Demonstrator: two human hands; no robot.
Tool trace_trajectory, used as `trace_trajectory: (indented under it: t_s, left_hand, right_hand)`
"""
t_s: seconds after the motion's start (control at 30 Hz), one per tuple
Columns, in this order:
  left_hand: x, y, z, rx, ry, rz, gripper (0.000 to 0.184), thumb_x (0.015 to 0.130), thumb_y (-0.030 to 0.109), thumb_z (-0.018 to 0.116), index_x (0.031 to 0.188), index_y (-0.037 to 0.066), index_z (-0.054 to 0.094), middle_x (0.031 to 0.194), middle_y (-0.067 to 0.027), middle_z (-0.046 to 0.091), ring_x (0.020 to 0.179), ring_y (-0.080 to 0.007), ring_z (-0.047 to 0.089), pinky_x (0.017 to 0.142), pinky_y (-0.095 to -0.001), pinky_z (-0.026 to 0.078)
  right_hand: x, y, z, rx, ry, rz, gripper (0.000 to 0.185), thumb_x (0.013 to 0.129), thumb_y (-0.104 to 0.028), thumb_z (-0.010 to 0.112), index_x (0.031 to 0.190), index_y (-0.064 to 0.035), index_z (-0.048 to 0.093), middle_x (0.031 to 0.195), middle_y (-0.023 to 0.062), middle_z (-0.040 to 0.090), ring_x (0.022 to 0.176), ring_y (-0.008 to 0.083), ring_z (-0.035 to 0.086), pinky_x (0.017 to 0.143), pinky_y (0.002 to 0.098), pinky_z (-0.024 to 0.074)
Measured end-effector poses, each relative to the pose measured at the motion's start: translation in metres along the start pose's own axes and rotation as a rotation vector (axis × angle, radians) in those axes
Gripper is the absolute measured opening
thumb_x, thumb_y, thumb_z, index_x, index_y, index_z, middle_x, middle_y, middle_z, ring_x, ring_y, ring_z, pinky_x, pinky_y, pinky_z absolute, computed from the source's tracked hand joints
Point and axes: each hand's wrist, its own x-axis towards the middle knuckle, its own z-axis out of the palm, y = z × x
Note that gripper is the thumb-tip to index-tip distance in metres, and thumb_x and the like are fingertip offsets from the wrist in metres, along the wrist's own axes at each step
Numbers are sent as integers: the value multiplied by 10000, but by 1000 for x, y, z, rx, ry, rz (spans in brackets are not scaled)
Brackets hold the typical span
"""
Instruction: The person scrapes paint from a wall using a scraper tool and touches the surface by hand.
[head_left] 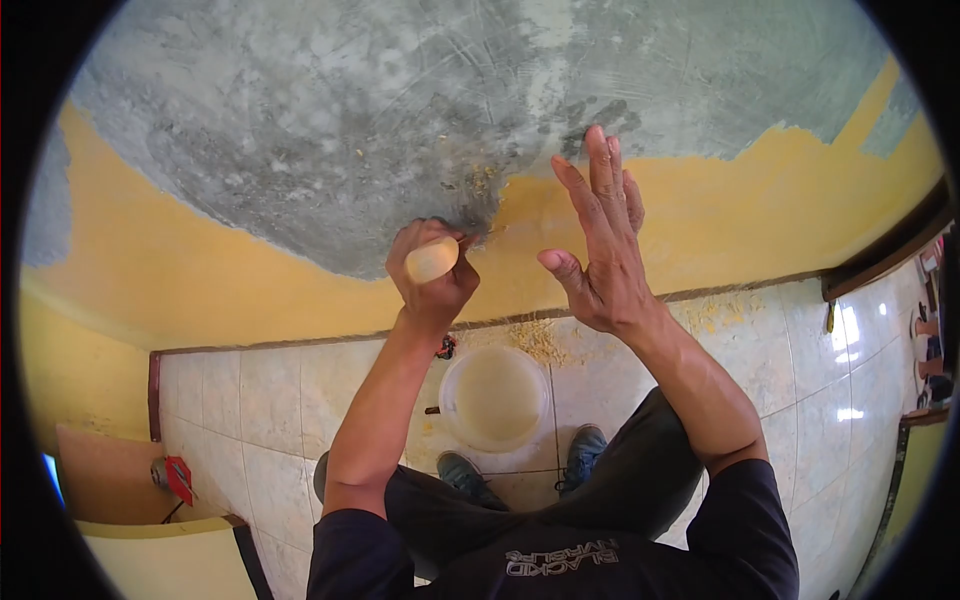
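Observation:
My left hand point(435, 270) is wrapped round the light wooden handle point(432, 261) of a tool, whose working end is mostly hidden near the wall. It is at the border between the bare grey patch point(330, 150) and the yellow paint point(540, 215). Yellow flakes cling to the grey surface just above it. To the right, my right hand point(605, 230) has its fingers spread, with nothing in it, and its fingertips reach the lower edge of the grey patch.
A white bucket point(495, 400) with cloudy contents stands on the tiled floor between my feet. Yellow scrapings point(540, 342) lie along the wall's base. A red object point(179, 480) is at the lower left, and a dark door frame point(885, 245) at the right.

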Motion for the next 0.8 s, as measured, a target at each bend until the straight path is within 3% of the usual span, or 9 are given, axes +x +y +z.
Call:
trace_trajectory:
  t_s: [0.07,0.2,0.3,0.43,0.47,0.57,0.6,0.8]
  left_hand:
    - [2,-6,6,-117,134,-34,269,689,-66,733,805,69,531,665,-62,578,582,-266,568,524,-364,441]
    - [1,-4,-1,-6,-24,62,262,685,-83,716,807,61,534,677,-79,579,585,-272,570,527,-369,436]
    - [0,-7,2,-84,79,-30,261,682,-88,710,812,60,538,684,-83,587,589,-275,574,529,-371,438]
    - [-2,-5,1,-10,33,56,256,682,-87,706,807,66,544,685,-81,600,599,-285,575,538,-373,451]
    - [-3,-5,4,-102,134,-27,239,674,-68,716,779,72,554,679,-85,596,604,-293,573,543,-380,458]
    - [-6,-4,0,36,-11,49,232,662,-51,720,755,76,549,676,-80,592,602,-287,571,544,-376,455]
    - [-3,0,-4,18,-74,33,246,711,-125,705,807,40,550,708,-109,608,617,-253,597,568,-348,477]
    - [-10,7,0,8,0,6,253,717,-157,667,811,39,539,727,-113,603,621,-250,602,548,-334,470]
  right_hand:
    - [4,2,0,2,6,-1,756,972,-582,433,1508,-57,338,1620,256,93,1500,431,93,1156,574,53]
    - [0,0,-2,-22,-32,25,836,957,-652,390,1501,-18,340,1618,259,103,1505,423,73,1167,553,58]
    - [1,1,-1,-19,-25,15,803,961,-623,411,1508,-41,336,1619,255,102,1504,424,85,1163,561,55]
    - [1,0,-1,-2,-4,2,769,967,-592,431,1515,-61,333,1620,250,101,1502,425,98,1158,568,55]
    - [4,2,-1,-4,-1,-3,769,967,-592,431,1515,-61,333,1620,250,101,1502,425,98,1158,568,55]
    - [4,0,-1,0,22,-6,775,965,-594,435,1515,-59,332,1621,250,101,1502,425,98,1157,568,54]
    - [4,2,-2,-7,14,-5,776,964,-596,434,1513,-57,334,1621,250,99,1502,425,97,1156,572,57]
    - [1,-2,-5,-11,-25,26,800,962,-618,415,1507,-38,340,1619,255,102,1505,421,83,1162,561,55]
